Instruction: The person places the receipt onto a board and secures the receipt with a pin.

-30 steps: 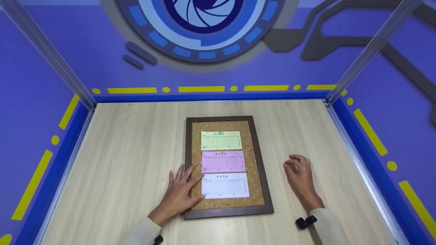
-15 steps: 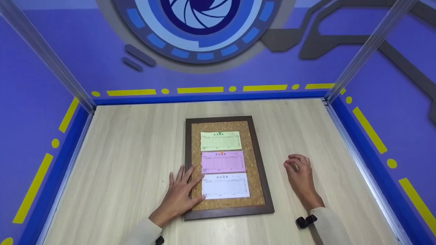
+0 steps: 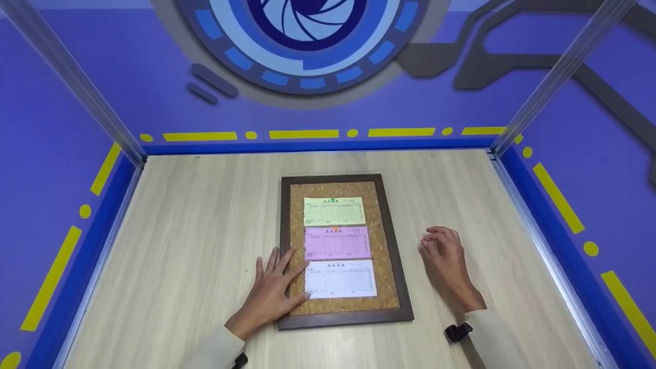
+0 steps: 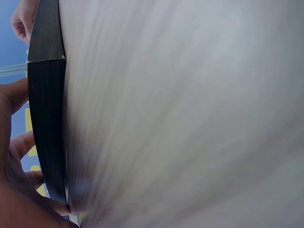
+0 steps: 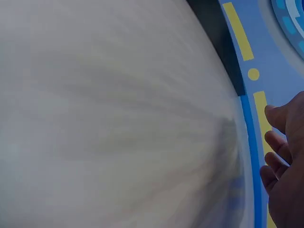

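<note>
A cork board (image 3: pixel 341 305) in a dark wooden frame lies flat on the table. On it a green slip (image 3: pixel 333 212), a pink slip (image 3: pixel 337 244) and a white slip (image 3: pixel 340 279) are laid one below another. A green pin (image 3: pixel 332 200) and an orange pin (image 3: pixel 335 229) mark the top edges of the upper two. My left hand (image 3: pixel 271 292) rests spread over the left frame edge, thumb and forefinger touching the white slip. Right of the board, my right hand (image 3: pixel 448 261) pinches what looks like a small red pin, mostly hidden by the fingertips.
The wood-patterned table (image 3: pixel 195 215) extends around the board. Blue panels with yellow markings (image 3: pixel 304 134) enclose it at the back and sides, with metal posts at the back corners. Each wrist carries a small black device (image 3: pixel 457 333).
My right hand has moved slightly up and left, nearer the board, and has turned a little. The left hand and the slips stay where they were.
</note>
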Demonstrator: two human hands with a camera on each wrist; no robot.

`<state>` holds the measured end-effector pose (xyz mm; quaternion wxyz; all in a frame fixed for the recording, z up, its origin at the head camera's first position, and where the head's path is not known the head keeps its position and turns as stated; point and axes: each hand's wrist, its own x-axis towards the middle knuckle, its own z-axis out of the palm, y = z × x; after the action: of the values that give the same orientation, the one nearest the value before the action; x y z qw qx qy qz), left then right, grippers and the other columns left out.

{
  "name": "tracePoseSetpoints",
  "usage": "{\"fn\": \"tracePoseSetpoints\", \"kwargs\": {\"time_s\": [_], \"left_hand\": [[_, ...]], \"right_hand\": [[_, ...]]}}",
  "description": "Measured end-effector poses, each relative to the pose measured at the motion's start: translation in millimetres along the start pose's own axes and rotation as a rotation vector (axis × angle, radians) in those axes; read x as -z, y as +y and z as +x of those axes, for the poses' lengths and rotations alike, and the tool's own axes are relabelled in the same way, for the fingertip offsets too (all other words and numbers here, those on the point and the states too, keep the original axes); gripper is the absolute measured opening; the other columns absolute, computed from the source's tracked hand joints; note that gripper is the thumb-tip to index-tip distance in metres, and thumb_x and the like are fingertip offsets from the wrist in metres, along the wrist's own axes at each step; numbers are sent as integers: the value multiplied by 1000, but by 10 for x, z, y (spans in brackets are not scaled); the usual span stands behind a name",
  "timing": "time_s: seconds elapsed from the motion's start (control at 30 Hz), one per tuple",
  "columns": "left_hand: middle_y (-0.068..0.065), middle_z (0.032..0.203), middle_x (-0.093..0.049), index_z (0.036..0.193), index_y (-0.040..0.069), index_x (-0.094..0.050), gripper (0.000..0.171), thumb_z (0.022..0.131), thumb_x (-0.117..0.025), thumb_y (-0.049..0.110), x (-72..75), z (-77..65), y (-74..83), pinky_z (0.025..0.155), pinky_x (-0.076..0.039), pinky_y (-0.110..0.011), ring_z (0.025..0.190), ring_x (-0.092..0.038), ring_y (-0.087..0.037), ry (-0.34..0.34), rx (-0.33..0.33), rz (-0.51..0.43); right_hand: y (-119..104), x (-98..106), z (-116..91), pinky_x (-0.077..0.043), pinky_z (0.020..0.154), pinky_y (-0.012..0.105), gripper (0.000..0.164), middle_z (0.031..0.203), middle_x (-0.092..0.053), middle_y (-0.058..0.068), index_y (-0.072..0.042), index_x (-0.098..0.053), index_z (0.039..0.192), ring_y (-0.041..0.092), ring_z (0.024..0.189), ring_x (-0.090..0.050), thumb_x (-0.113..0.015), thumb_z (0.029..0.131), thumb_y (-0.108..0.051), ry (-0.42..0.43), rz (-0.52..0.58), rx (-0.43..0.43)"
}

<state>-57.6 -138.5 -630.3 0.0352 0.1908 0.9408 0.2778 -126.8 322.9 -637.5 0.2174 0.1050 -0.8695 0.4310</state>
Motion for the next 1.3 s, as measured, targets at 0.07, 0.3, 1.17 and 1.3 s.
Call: {"fn": "tracePoseSetpoints", "kwargs": {"time_s": [0.07, 0.3, 1.17, 1.3], "left_hand": [[-12, 180, -31, 160, 28, -60, 74, 96, -77, 59, 3, 2, 0, 122, -5, -86, 165, -15, -56, 0, 1, -1], [-15, 178, -33, 161, 25, -59, 75, 96, -79, 56, -6, 19, -10, 121, -5, -88, 164, -15, -58, 9, -15, -10], [-15, 179, -32, 160, 25, -60, 74, 95, -80, 55, -8, 4, 1, 120, -5, -88, 164, -16, -58, 10, -12, -12], [-15, 179, -32, 159, 23, -61, 74, 95, -81, 54, -13, 0, -1, 119, -6, -89, 163, -16, -59, 20, -23, -12]], "right_hand": [[-45, -13, 24, -36, 105, 10, 10, 122, -72, 25, 3, -74, 94, 41, 123, -59, -80, 94, 11, -9, 1, 9], [-184, -66, 52, -33, 110, 12, 4, 126, -71, 22, 0, -75, 97, 38, 129, -57, -78, 99, 2, -68, 46, -4], [-443, -275, 82, -38, 109, 18, 14, 122, -72, 24, -5, -74, 95, 37, 125, -62, -78, 97, 8, -126, 54, 77], [-470, -309, 95, -39, 109, 16, 13, 121, -72, 23, -3, -73, 94, 38, 123, -63, -78, 96, 9, -131, 51, 120]]}}
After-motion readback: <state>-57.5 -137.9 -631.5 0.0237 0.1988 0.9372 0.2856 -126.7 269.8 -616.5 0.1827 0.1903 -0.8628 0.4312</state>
